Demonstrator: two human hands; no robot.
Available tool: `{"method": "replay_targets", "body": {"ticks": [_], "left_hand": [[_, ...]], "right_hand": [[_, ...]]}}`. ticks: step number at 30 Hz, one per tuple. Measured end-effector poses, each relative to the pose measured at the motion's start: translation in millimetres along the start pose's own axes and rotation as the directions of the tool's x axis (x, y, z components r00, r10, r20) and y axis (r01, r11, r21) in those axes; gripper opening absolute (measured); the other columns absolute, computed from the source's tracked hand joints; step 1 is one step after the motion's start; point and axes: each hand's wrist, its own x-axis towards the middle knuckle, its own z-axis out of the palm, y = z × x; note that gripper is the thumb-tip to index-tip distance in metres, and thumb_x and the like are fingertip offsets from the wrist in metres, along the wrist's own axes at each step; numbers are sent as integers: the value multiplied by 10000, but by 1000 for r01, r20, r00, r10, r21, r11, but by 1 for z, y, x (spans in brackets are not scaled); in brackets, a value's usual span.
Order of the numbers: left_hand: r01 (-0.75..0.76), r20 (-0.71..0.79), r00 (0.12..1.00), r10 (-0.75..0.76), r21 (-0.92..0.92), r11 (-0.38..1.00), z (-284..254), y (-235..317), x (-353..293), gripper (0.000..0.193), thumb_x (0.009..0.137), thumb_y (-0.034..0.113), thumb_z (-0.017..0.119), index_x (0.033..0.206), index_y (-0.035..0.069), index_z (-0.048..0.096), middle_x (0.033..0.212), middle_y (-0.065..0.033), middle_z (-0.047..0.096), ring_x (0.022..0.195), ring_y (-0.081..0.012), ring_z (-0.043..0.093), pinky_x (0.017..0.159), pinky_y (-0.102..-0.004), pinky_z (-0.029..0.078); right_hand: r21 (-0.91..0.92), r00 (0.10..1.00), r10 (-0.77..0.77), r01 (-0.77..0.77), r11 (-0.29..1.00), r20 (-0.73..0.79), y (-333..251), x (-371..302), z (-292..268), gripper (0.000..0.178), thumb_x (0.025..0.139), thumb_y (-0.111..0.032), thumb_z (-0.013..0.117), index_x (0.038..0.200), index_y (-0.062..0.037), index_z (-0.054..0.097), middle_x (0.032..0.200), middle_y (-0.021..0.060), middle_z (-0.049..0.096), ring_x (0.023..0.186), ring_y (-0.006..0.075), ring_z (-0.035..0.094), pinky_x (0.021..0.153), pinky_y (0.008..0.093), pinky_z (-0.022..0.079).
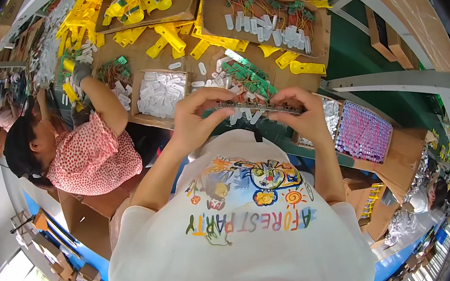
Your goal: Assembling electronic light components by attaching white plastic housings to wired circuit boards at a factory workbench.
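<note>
My left hand (197, 117) and my right hand (304, 113) pinch the two ends of a narrow circuit board strip (257, 106) with small parts along it. The strip is held level, close to the table's front edge. Just beyond it lie several green circuit board strips (248, 74) in a loose stack. White plastic pieces (240, 115) show below and behind the held strip. Left of my left hand stands a carton of small white plastic covers (161, 92). My fingertips hide the strip's ends.
A co-worker in a red-and-white patterned top (94, 158) works at left, wearing a grey glove (82, 72). Yellow plastic parts (172, 38) lie across the table. A far carton (329, 31) holds wired green boards and white pieces. At right is a tray of purple-pink cells (363, 133).
</note>
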Motion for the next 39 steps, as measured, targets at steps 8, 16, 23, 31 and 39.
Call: {"method": "replay_targets", "body": {"ticks": [8,16,23,31,39], "left_hand": [[-194,5,981,193,17,981,2,5,-1,173,779,-23,691,919,-24,589,1067,-150,629,1000,-199,621,833,-303,526],[-221,393,917,64,369,903,-1,33,17,180,779,-33,623,950,-19,570,1096,-138,583,992,-253,577,853,-347,465],[-18,325,942,-82,293,956,26,40,22,303,811,-29,594,1111,15,592,1023,-123,622,929,-246,596,801,-327,478],[-269,336,933,128,417,868,28,26,24,307,806,-71,578,1096,27,605,1016,-132,627,940,-259,614,757,-302,494],[-124,353,935,-27,397,909,15,30,25,272,816,-14,610,1085,28,605,977,-94,637,851,-212,629,697,-292,498]], "right_hand": [[68,980,-195,193,979,29,0,-7,-8,207,718,27,732,904,8,641,952,93,670,838,143,637,747,250,502],[24,968,-242,241,970,62,2,0,-18,258,684,22,762,893,-6,613,948,85,673,827,141,640,734,258,512],[-74,992,-97,91,993,-79,-2,-8,-14,313,670,35,777,899,-30,574,884,40,633,870,115,626,745,252,514],[232,971,-202,228,946,-131,15,-13,-25,291,692,72,738,932,-9,595,955,86,627,873,157,623,797,287,515],[-128,960,-280,278,952,1,1,-10,-20,211,778,39,672,974,2,603,980,102,640,881,165,624,731,251,521]]}}
